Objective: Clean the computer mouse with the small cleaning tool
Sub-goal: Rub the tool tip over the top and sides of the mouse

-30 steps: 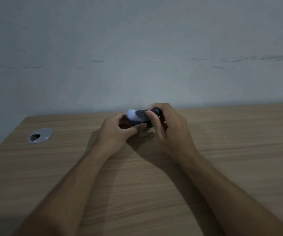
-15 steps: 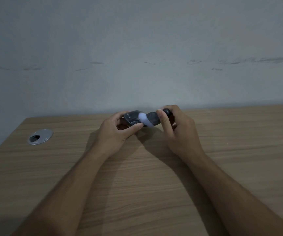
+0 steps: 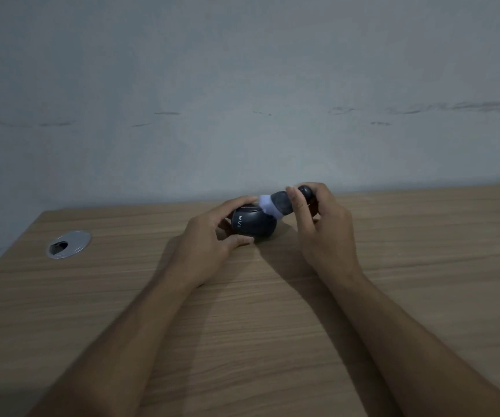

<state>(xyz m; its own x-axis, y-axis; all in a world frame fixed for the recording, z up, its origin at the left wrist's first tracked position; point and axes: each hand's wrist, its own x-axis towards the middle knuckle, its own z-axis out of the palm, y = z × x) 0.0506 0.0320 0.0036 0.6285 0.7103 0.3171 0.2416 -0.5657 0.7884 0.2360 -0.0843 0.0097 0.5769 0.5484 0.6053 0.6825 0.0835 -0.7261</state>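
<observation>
The dark rounded plastic computer mouse [image 3: 253, 225] sits on the far middle of the wooden desk [image 3: 273, 326], the left hand [image 3: 212, 236] clamping its sides. The right hand [image 3: 321, 230] pinches the small dark cleaning tool with a pale tip [image 3: 276, 204] against the mouse's top right. Light, short strokes, with the left grip firm, would likely clean best.

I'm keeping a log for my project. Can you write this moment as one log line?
step: brushing | left hand: holds mouse on desk | right hand: presses brush on mouse top
</observation>
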